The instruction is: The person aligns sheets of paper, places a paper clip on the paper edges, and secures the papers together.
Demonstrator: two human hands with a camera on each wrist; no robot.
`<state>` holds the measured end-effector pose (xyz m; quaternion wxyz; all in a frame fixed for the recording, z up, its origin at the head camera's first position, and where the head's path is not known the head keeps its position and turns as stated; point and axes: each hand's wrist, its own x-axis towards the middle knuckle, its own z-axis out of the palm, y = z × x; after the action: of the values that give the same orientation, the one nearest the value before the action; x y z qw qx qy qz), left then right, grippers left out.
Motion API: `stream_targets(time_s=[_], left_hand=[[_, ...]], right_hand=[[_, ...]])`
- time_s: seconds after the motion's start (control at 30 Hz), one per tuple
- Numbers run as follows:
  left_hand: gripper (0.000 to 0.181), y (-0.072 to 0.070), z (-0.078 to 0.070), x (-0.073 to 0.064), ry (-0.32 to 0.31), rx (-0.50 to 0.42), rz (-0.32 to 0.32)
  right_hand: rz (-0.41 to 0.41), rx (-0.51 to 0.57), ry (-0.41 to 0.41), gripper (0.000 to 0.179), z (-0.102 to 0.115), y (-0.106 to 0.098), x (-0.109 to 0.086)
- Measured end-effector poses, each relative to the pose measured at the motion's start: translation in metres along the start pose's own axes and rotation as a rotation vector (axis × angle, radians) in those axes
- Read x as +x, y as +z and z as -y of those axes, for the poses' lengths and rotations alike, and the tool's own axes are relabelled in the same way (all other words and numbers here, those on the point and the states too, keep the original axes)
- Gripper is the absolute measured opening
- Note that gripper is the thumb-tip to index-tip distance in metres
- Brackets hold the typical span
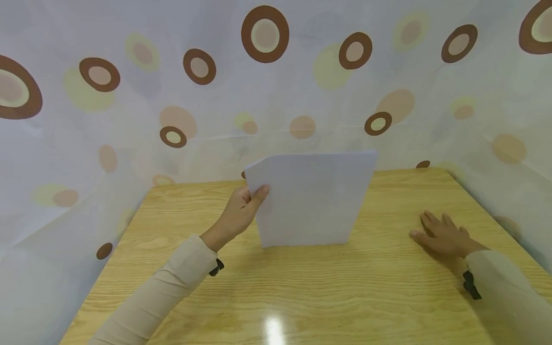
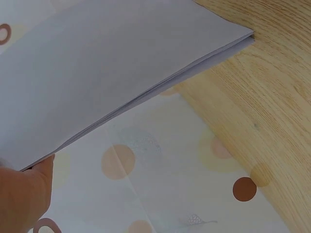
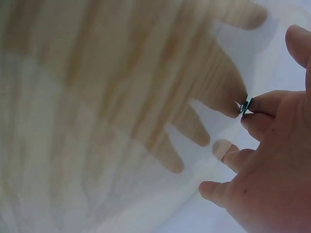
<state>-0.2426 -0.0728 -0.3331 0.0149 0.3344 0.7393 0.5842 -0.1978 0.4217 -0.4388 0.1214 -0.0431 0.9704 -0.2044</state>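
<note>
Upright over the middle of the table stands a stack of white paper sheets [image 1: 315,201], its upper left corner bent. My left hand [image 1: 240,211] grips its left edge, thumb on the near face and fingers behind. The sheets part slightly along one edge of the paper [image 2: 97,82] in the left wrist view. At the right of the table my right hand [image 1: 444,235] lies with fingers spread and thumb apart. In the right wrist view a small dark teal object [image 3: 246,105] is right at the index fingertip; its kind is too small to tell.
The glossy wood-grain table [image 1: 302,292] mirrors the right hand's fingers. A white cloth [image 1: 280,96] patterned with brown, peach and yellow circles rises behind it and along both sides. Dark straps show at both sleeve cuffs.
</note>
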Motion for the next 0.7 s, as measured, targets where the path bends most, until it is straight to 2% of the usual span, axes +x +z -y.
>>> stream_targets(time_s=[0.33, 0.7], left_hand=[[0.035, 0.002, 0.0, 0.0, 0.007, -0.014, 0.007], [0.034, 0.002, -0.001, -0.002, 0.008, 0.001, 0.004]], right_hand=[[-0.002, 0.003, -0.059, 0.085, 0.016, 0.012, -0.014], [-0.033, 0.017, -0.192, 0.078, 0.066, 0.047, -0.04]])
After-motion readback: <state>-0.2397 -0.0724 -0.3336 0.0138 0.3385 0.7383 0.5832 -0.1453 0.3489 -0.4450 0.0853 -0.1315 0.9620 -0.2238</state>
